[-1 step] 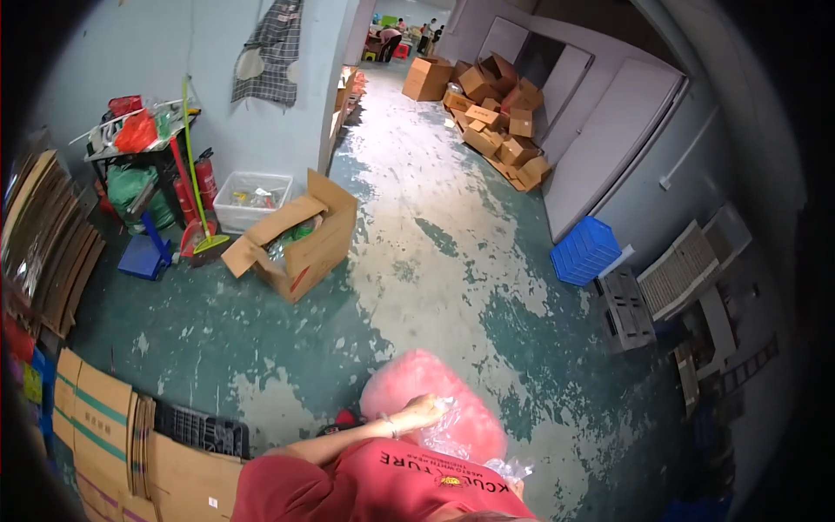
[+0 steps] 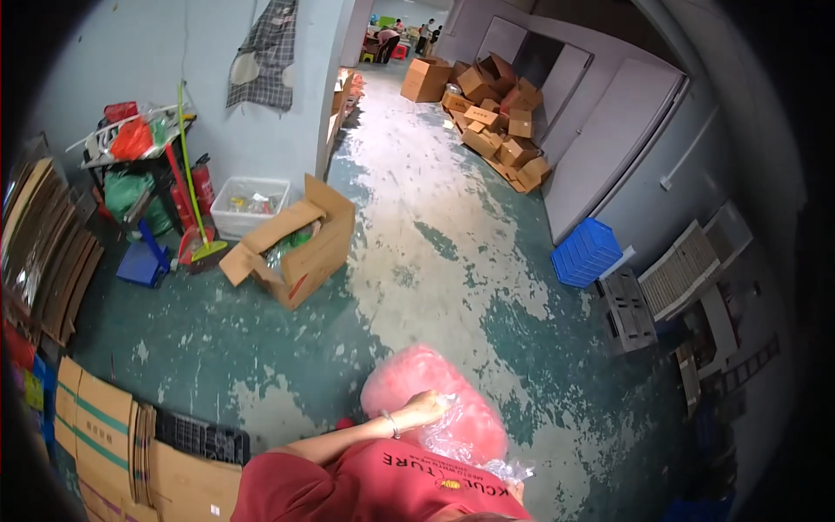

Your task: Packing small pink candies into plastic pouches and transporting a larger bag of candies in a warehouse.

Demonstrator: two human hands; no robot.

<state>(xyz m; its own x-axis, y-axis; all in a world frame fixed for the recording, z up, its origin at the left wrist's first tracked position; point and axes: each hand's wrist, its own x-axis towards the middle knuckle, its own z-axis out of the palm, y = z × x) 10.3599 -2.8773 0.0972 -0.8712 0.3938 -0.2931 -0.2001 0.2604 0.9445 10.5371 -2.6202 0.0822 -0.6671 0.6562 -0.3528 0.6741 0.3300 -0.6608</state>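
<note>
A large clear plastic bag (image 2: 435, 374) with soft pink-red contents hangs or rests right in front of my body, above the floor. My left hand (image 2: 424, 407) is closed on the gathered plastic at the bag's near upper side, and a bracelet circles that wrist. Low at the bag's right end, my right hand (image 2: 520, 474) is mostly hidden by crumpled clear plastic and my red shirt. Its fingers seem closed on the film there. The bag's underside cannot be seen.
An open carton (image 2: 309, 248) stands ahead left, by a white bin (image 2: 250, 207) and a broom (image 2: 198, 200). Flattened cardboard (image 2: 96, 418) lines the near left. Blue crates (image 2: 587, 252) and a grey pallet (image 2: 628, 309) sit right. Cartons (image 2: 504, 113) pile along the far right wall.
The view has shifted very slightly. Both hands keep their hold on the bag, and the dark shoe beside it is now less visible.
</note>
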